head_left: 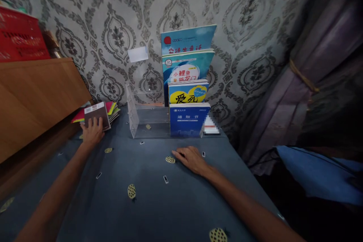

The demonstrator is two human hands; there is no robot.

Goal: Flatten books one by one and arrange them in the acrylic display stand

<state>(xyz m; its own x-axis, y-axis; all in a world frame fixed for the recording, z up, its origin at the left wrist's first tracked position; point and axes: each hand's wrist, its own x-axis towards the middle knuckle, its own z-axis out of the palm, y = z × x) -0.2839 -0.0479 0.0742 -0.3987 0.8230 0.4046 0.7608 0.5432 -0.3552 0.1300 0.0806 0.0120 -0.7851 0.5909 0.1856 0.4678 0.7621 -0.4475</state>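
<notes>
My left hand [93, 131] lies on a small dark book [98, 115] with a pale band, at the top of a pile of booklets [114, 113] at the table's left. Its fingers are spread over the cover. On the cloth in front of the rack, my right hand [192, 159] rests with loosely bent fingers and nothing in it. The clear acrylic rack [133, 121] holds upright books on its right side: a blue booklet [189, 123] in front, a yellow-and-blue book [188, 93] behind it, then a teal book [188, 69] and a taller blue-green book [188, 39].
A wooden cabinet [36, 98] with a red box [22, 36] on top borders the table's left. A blue patterned cloth [147, 211] covers the table. Patterned wallpaper stands behind; a tied curtain [283, 121] and blue fabric [317, 174] hang at the right.
</notes>
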